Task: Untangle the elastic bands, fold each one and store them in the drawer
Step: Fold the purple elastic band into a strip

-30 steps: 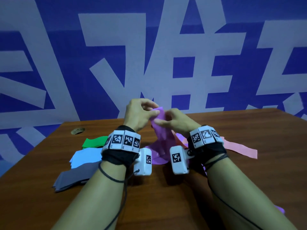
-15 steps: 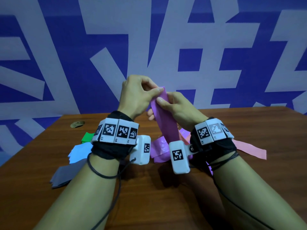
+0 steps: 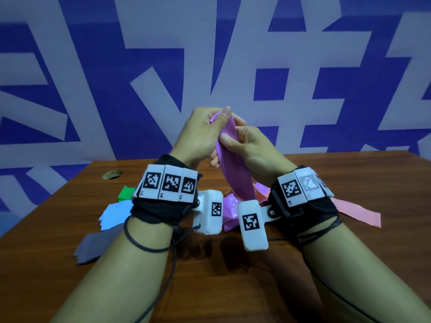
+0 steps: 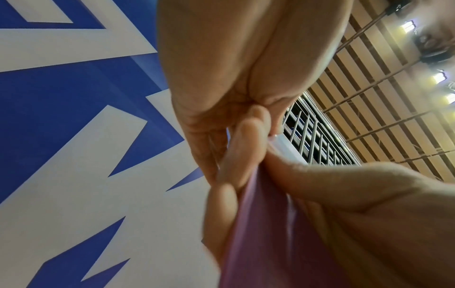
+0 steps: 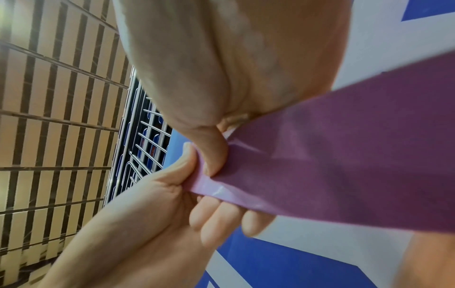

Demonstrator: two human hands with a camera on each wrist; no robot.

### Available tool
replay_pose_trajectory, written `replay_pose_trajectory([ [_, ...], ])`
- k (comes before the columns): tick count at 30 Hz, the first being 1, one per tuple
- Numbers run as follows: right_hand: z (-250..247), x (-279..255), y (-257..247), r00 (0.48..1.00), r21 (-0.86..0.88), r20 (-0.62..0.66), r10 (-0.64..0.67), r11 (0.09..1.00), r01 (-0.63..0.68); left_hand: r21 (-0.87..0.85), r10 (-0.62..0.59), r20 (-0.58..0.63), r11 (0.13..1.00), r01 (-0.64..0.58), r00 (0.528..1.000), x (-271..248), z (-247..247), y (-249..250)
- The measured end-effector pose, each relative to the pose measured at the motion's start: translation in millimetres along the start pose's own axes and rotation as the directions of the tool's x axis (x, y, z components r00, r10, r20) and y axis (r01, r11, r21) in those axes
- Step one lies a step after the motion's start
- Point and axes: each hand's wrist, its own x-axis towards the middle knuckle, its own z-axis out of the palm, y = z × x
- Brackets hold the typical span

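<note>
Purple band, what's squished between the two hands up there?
The head view shows only the purple band between the left hand and right hand; both pinch its top.

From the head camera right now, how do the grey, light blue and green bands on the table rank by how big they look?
1. Grey band, largest, though nearest the camera.
2. Light blue band, partly behind the left wrist.
3. Green band, smallest; only a corner shows, farthest away, so its true size is unsure.
</note>
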Motion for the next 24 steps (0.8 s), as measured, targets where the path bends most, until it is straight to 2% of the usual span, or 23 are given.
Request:
replay_pose_trajectory([
  [2, -0.3, -1.9, 1.2, 0.998, -0.021, 0.009, 0.057, 0.998, -0.057, -0.034, 0.014, -0.057, 0.999, -0.016, 0.998, 0.6, -3.5, -0.3],
  [4, 0.5, -4.2, 2.6, 0.994, -0.048, 0.012, 0.111, 0.993, -0.111, -0.148, -0.010, -0.158, 0.989, -0.014, 0.987, 0.8, -8.2, -0.6],
  [6, 2.1, -4.0, 3.7, 0.995, -0.109, -0.014, 0.099, 0.989, -0.100, -0.261, -0.029, -0.233, 0.965, -0.034, 0.972, 1.0, -12.2, 1.1],
  [8, 3.9, -2.2, 4.0, 0.998, -0.123, -0.044, 0.054, 0.991, -0.059, -0.298, -0.015, -0.233, 0.953, -0.057, 0.972, 0.7, -14.5, 3.8],
  [12, 7.3, -1.4, 1.6, 0.995, 0.033, -0.086, 0.042, 0.999, -0.039, -0.390, 0.020, -0.113, 0.919, -0.063, 0.993, -1.1, -13.9, 12.7],
  [15, 6.6, -3.2, -1.8, 0.997, 0.057, -0.030, 0.065, 0.996, -0.063, -0.469, 0.041, -0.152, 0.877, -0.109, 0.987, -0.8, -9.2, 15.6],
  [20, 3.1, -6.4, -2.0, 0.989, -0.110, 0.049, 0.139, 0.985, -0.133, -0.591, -0.071, -0.377, 0.786, -0.180, 0.924, 4.0, -13.0, 10.5],
  [24, 6.6, -2.5, 5.4, 0.989, -0.158, -0.018, 0.147, 0.976, -0.148, -0.600, -0.116, -0.449, 0.774, -0.203, 0.886, 4.4, -17.5, 7.4],
])
